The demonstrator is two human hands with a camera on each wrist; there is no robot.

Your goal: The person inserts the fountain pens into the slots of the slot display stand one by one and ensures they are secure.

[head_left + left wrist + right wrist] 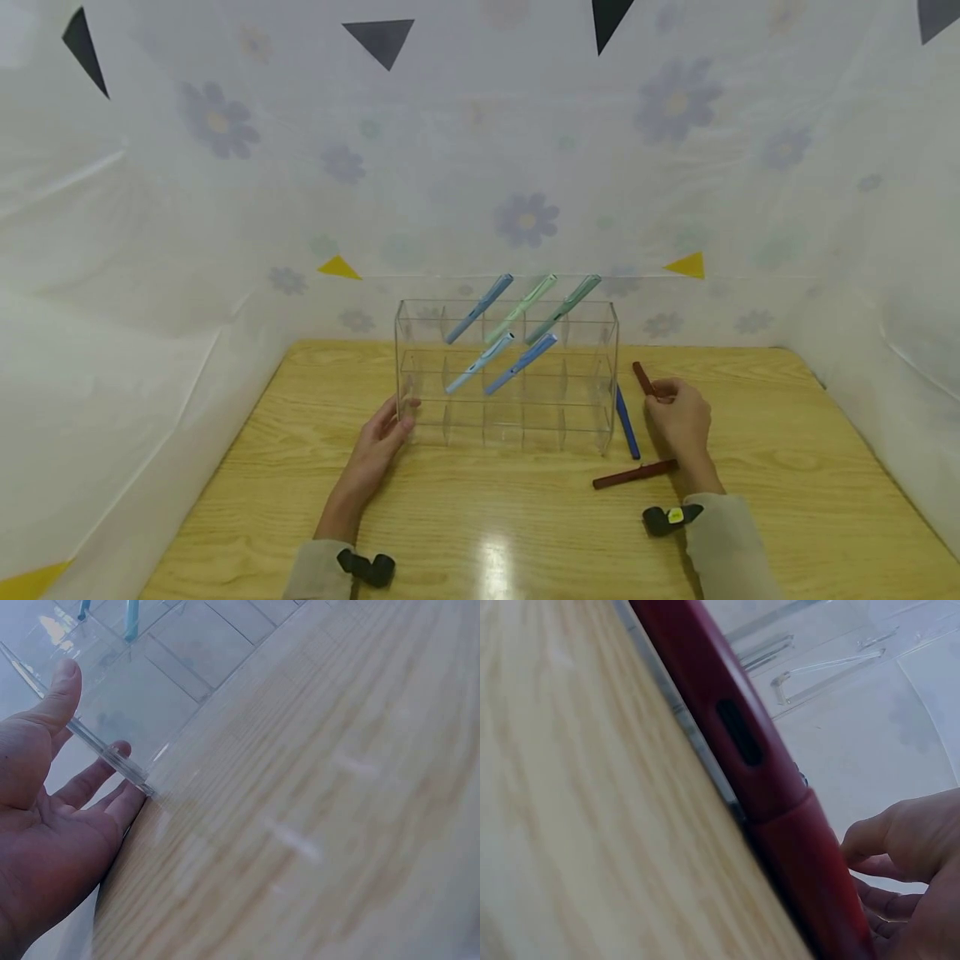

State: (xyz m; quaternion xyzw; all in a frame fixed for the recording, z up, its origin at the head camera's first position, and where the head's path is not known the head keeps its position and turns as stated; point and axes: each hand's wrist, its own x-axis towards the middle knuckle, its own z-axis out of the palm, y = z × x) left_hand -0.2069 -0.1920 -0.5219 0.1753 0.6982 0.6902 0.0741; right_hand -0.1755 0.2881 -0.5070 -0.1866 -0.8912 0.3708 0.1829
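Observation:
A clear acrylic rack (422, 352) with stepped compartments stands on the table. Slanting in it are several pens, among them a dark blue-grey pen (478, 309), a pale green one (522, 308) and a blue one (522, 363). My left hand (381, 446) holds the rack's lower left side; in the left wrist view its thumb lies before the side edge (101, 746) and fingers reach behind. To the right of the rack, my right hand (681, 421) pinches the near end of a dark red pen (642, 377). Another dark red pen (633, 476) lies below that hand, large in the right wrist view.
A blue pen (628, 427) lies close along the rack's right side. The wooden table (480, 508) reaches back to a white flowered sheet (450, 167), which also hangs at both sides. Yellow and black triangles mark the sheet.

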